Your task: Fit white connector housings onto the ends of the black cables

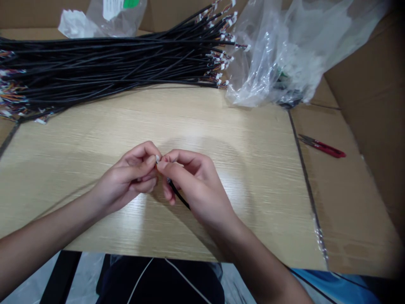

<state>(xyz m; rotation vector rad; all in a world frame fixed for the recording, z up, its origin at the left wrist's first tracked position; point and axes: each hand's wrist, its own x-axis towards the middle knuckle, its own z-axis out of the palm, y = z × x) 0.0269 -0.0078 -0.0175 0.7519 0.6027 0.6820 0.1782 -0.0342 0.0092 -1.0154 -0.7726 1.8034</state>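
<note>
- Above the table (95, 236), thin wires (156, 166) might be getting loosened by hard tugging; the black cable (179, 196) is being held slantwise, long axis and wire end pointing far left.
- The white plug (157, 158) is being pinched by the left hand's (125, 179) fingers, the wires apparently by the right hand's (198, 181).
- Beyond, a cable pile (126, 63) is being supported.

Wood-grain table (110, 126) — black cables (110, 63), clear bag (262, 63)
</note>
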